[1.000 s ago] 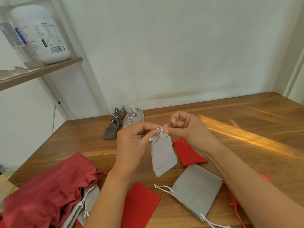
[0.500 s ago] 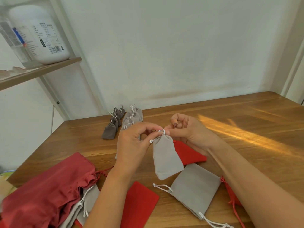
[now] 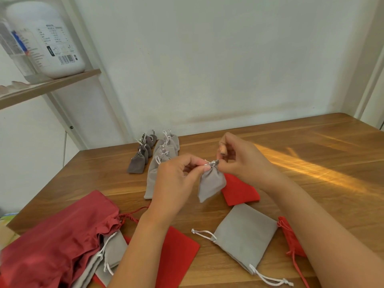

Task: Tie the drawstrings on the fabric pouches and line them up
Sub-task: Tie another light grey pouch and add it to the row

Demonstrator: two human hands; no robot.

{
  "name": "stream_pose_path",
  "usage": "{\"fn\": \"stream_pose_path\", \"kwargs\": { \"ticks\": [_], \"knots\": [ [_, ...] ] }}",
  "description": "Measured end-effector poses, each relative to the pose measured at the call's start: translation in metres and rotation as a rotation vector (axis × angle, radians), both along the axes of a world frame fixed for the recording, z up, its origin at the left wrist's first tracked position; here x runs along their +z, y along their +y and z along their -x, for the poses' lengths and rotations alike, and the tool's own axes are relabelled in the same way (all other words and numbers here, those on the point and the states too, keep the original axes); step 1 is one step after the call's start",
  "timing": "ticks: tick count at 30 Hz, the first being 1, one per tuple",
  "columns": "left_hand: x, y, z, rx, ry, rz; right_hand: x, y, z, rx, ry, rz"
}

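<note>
A small grey pouch [image 3: 211, 182] hangs above the wooden table [image 3: 311, 183], its neck gathered tight. My left hand [image 3: 176, 179] pinches its white drawstring from the left. My right hand [image 3: 243, 161] pinches the string at the neck from the right. Behind them, two rows of tied pouches stand in line: dark grey ones [image 3: 143, 152] and light grey ones [image 3: 162, 161]. A flat untied grey pouch [image 3: 243, 233] lies in front of me, with its white strings loose.
Red pouches lie around: one [image 3: 239, 192] under the held pouch, one [image 3: 176, 252] near my left forearm, one [image 3: 291, 235] by my right arm. A large dark-red bag [image 3: 52, 242] covers more grey pouches [image 3: 112, 252] at lower left. A white jar [image 3: 47, 38] stands on a shelf.
The pouch's neck has drawn tighter. Both hands have stayed at the drawstring, working it, and the pouch swung slightly to the right.
</note>
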State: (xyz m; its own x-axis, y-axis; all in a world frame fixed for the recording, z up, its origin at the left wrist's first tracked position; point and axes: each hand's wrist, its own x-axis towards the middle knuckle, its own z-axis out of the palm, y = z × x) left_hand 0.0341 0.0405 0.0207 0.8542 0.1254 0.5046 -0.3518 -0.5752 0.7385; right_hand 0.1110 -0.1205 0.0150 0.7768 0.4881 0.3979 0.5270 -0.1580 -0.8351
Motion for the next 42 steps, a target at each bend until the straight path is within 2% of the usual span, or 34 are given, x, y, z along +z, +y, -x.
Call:
{"fn": "stream_pose_path", "kwargs": {
  "ticks": [9, 12, 15, 21, 24, 29, 34, 42],
  "knots": [
    [0.000, 0.008, -0.001, 0.051, 0.062, 0.037, -0.001, 0.008, 0.001, 0.133, 0.192, -0.226],
    [0.001, 0.008, -0.001, 0.030, 0.070, 0.053, -0.006, 0.010, -0.002, 0.047, 0.084, -0.141],
    [-0.002, 0.007, -0.003, 0.015, 0.076, 0.041, -0.010, 0.012, -0.001, -0.050, -0.081, 0.065],
    [-0.006, 0.002, -0.002, -0.037, 0.132, 0.043, -0.009, 0.011, 0.001, -0.098, -0.275, 0.275],
    [-0.004, -0.002, 0.000, -0.079, 0.118, 0.128, -0.013, 0.015, 0.001, -0.136, -0.422, 0.353],
    [-0.002, -0.007, 0.003, -0.142, 0.093, 0.213, -0.009, -0.001, -0.006, -0.190, -0.236, 0.080],
    [-0.002, 0.008, -0.006, -0.120, 0.086, 0.417, -0.015, 0.008, -0.008, -0.078, -0.151, 0.008],
    [-0.005, 0.012, -0.009, -0.089, 0.066, 0.403, 0.001, 0.006, 0.003, 0.053, 0.132, -0.080]
  ]
}}
